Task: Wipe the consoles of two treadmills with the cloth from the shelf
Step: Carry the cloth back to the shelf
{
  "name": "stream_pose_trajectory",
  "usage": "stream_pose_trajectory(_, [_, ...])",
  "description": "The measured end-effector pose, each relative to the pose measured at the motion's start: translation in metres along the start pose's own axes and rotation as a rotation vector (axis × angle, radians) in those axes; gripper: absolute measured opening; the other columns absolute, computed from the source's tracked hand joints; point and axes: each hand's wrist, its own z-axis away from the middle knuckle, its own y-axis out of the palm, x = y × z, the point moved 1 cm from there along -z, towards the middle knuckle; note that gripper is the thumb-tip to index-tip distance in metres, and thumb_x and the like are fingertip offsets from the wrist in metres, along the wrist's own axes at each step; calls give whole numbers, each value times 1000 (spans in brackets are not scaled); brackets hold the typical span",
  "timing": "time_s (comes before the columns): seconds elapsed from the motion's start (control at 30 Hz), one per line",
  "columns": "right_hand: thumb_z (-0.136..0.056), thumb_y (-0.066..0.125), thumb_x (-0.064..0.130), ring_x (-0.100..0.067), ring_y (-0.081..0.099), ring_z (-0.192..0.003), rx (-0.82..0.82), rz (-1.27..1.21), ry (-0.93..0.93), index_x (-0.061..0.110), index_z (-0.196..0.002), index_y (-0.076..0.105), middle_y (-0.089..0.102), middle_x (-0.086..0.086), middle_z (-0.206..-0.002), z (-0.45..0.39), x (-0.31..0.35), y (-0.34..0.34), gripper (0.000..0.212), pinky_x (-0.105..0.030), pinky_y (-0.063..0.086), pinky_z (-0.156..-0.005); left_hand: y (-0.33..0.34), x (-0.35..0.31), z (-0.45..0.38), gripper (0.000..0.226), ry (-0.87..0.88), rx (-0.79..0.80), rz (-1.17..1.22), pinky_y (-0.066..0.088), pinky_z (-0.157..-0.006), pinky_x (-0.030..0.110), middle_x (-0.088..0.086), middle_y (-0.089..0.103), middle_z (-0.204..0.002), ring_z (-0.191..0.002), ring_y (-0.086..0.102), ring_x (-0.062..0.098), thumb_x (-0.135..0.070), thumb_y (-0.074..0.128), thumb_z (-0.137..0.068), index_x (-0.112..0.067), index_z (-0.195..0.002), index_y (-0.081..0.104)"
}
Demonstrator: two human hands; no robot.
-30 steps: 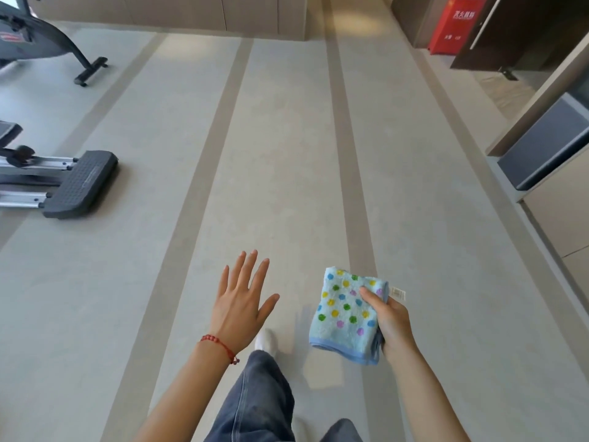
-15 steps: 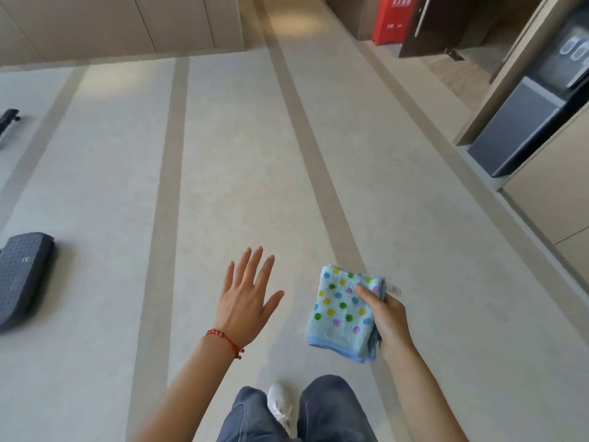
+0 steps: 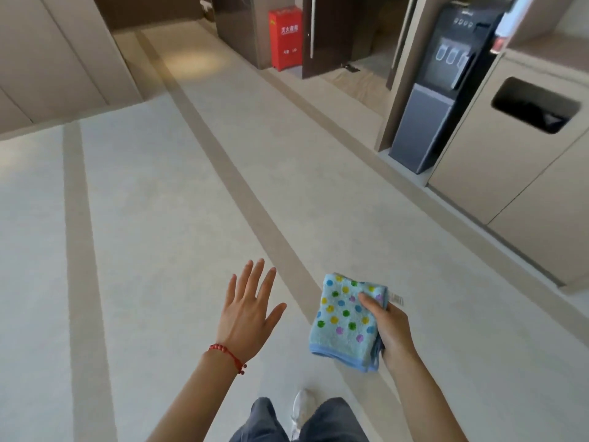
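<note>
A folded light-blue cloth (image 3: 345, 320) with coloured dots and a white tag hangs in my right hand (image 3: 387, 330), which is shut on its right edge, thumb on top. My left hand (image 3: 247, 309) is held out flat to the left of the cloth, fingers spread, holding nothing; a red bead bracelet circles its wrist. Both hands hover above a pale floor. No treadmill or shelf is in view.
The floor (image 3: 159, 218) has long brown stripes running ahead. On the right stand a dark water dispenser (image 3: 436, 90) in a niche and beige cabinets with a bin opening (image 3: 535, 105). A red fire box (image 3: 285, 38) stands beside a dark doorway. My legs and a white shoe (image 3: 301, 409) show below.
The view has swung to the right: the gym machines on the left have left the frame and the water dispenser and cabinets have come in. Both hands keep their pose and the cloth.
</note>
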Motion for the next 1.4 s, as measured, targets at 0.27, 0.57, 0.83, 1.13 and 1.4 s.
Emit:
stream_pose_trajectory(0.27, [-78, 72, 15, -27, 66, -79, -284, -221, -22, 9, -87, 66, 69, -9, -85, -44, 46, -46, 12, -41, 55, -75, 18, -59, -139, 61, 372, 32, 42, 28, -103, 53, 14, 42, -142, -133, 33, 33, -55, 17, -96, -14, -136, 36])
stream_pose_trajectory(0.57, [-79, 70, 13, -31, 67, -81, -575, -422, -80, 10, -83, 65, 69, -11, -87, -105, 96, -75, 7, -47, 55, -80, 41, -121, -290, 61, 724, 51, 112, 15, -108, 43, 15, 38, -144, -135, 24, 29, -54, 20, -96, -13, -139, 34])
stream_pose_trajectory(0.83, [-79, 70, 13, -35, 67, -85, -676, -493, -108, 10, -85, 65, 70, -14, -91, -173, 150, -79, 8, -51, 54, -83, 58, -163, -402, 62, 865, 46, 154, 29, -104, 53, 17, 41, -142, -132, 32, 32, -55, 16, -97, -12, -138, 34])
stream_pose_trajectory(1.13, [-79, 69, 12, -36, 67, -88, -690, -511, -127, 7, -90, 66, 71, -17, -94, -272, 228, -152, 12, -51, 54, -83, 104, -254, -514, 61, 908, 94, 194, 8, -109, 38, 18, 39, -142, -134, 23, 29, -54, 18, -97, -12, -138, 33])
stream_pose_trajectory(1.4, [-79, 70, 12, -37, 67, -88, -673, -488, -135, 6, -89, 66, 70, -20, -96, -361, 324, -245, 12, -52, 53, -84, 128, -358, -621, 62, 868, 92, 186, 7, -110, 38, 18, 38, -143, -135, 21, 29, -55, 18, -97, -12, -139, 32])
